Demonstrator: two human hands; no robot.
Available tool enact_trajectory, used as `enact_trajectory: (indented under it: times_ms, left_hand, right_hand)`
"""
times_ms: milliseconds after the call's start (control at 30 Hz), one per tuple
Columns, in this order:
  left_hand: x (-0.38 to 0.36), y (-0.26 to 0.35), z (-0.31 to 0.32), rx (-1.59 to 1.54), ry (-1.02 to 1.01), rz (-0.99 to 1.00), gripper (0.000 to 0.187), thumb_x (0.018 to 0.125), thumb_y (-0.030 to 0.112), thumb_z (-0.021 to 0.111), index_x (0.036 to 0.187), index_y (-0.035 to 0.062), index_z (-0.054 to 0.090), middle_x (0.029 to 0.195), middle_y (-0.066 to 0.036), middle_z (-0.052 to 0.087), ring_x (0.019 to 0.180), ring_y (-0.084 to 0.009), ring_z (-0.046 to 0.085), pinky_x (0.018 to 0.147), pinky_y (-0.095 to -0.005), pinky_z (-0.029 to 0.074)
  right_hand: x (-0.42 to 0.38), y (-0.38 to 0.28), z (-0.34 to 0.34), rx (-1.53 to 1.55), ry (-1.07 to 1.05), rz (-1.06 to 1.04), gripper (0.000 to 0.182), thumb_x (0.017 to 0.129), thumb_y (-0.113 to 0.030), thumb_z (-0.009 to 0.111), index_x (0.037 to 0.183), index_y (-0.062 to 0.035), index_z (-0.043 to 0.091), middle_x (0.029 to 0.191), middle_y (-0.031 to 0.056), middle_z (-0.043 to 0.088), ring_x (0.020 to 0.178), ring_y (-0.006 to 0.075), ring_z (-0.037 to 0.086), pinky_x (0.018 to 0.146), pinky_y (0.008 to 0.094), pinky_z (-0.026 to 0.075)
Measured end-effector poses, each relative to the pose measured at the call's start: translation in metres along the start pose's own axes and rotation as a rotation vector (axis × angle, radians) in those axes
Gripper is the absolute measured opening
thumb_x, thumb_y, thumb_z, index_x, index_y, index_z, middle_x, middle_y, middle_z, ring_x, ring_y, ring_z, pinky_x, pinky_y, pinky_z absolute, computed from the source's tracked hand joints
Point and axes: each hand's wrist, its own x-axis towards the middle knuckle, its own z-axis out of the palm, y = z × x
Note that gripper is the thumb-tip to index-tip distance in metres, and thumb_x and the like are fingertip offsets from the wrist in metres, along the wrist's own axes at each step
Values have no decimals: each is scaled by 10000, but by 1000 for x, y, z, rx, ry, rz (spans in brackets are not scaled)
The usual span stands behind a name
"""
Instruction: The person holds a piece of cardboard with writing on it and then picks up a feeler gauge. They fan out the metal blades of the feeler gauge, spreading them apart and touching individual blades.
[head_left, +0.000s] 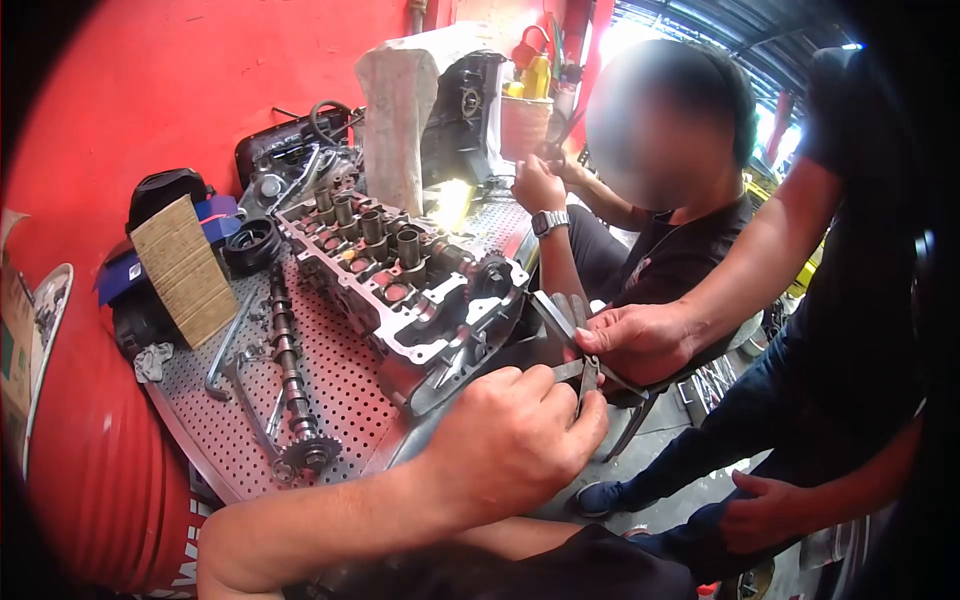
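Note:
My left hand (515, 435) reaches across to the right, its fingers closed on the lower end of a feeler gauge (589, 378) with thin metal blades fanned out. A co-worker's hand (645, 335) from the right pinches the same gauge near its blades. Just behind them lies a cylinder head (385, 262), its open top showing round bores and a sprocket at the near end. A strip of bare skin shows below my left forearm; my right hand cannot be made out.
On the perforated metal bench (355, 420) lie a camshaft (287, 350), a wrench (250, 405), a hex key (228, 350) and a piece of cardboard (183, 270). A seated person (690, 240) and a standing co-worker are close on the right. A red ribbed drum (110, 500) stands at left.

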Motion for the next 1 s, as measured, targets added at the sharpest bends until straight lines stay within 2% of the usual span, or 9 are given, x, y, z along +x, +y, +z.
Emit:
enact_trajectory:
  times_ms: [300,333,400,600,667,767,833,900,1000]
  left_hand:
    - [-14,-18,14,238,248,193,206,711,91,632,854,-54,666,689,-42,566,670,-174,576,538,-296,419]
    - [-15,-18,11,200,265,168,220,707,103,630,850,-60,663,708,-55,581,693,-185,590,564,-305,443]
    - [-21,-21,8,158,295,132,290,714,83,667,968,-58,659,791,-86,613,680,-190,600,596,-310,482]
    - [-34,-23,-8,-69,353,-217,271,733,14,698,994,-49,661,896,-118,658,744,-260,616,652,-361,511]
    - [-36,-28,-14,-133,423,-283,263,741,-33,706,1001,-36,665,893,-121,664,743,-274,618,664,-367,516]
    - [-36,-36,-24,-207,546,-333,277,761,-106,695,1020,-6,686,876,-120,673,760,-271,642,684,-357,529]
    - [-41,-40,-33,-201,526,-417,276,778,-100,693,1039,-9,698,884,-124,681,768,-237,653,688,-331,530]
    - [-49,-44,-38,-267,533,-482,284,818,-89,688,1087,-1,713,911,-129,694,779,-175,658,697,-284,529]
    - [-66,-52,-50,-332,557,-527,262,846,-120,665,1078,-4,703,944,-114,704,824,-169,660,737,-283,526]
  right_hand:
    - [-24,4,12,-1,-25,49,341,806,-129,727,1136,-70,660,988,75,644,890,225,634,781,369,496]
    - [-32,5,17,-10,-39,67,342,809,-131,727,1140,-73,660,995,75,645,902,225,637,791,369,499]
    - [-48,13,24,-39,-72,91,344,814,-136,726,1147,-79,660,1009,74,647,926,223,643,812,370,506]
    - [-74,38,36,-125,-63,77,350,829,-150,724,1169,-97,661,1049,72,654,997,219,661,875,372,526]
    - [-40,25,27,-171,3,1,375,785,-130,735,1148,-70,663,1050,93,665,984,263,677,832,402,539]
    - [19,2,3,-87,67,42,324,710,-28,730,1031,-32,684,886,70,670,834,236,689,750,360,546]
    - [29,2,-1,-67,55,-21,276,699,-32,731,971,-5,702,798,111,669,729,302,677,673,378,543]
    - [21,3,-3,-55,21,-5,258,702,-40,734,955,-5,697,772,92,655,648,262,636,587,352,498]
    - [27,5,-2,-16,36,-30,270,682,-37,724,949,-17,686,698,64,611,541,219,555,499,334,416]
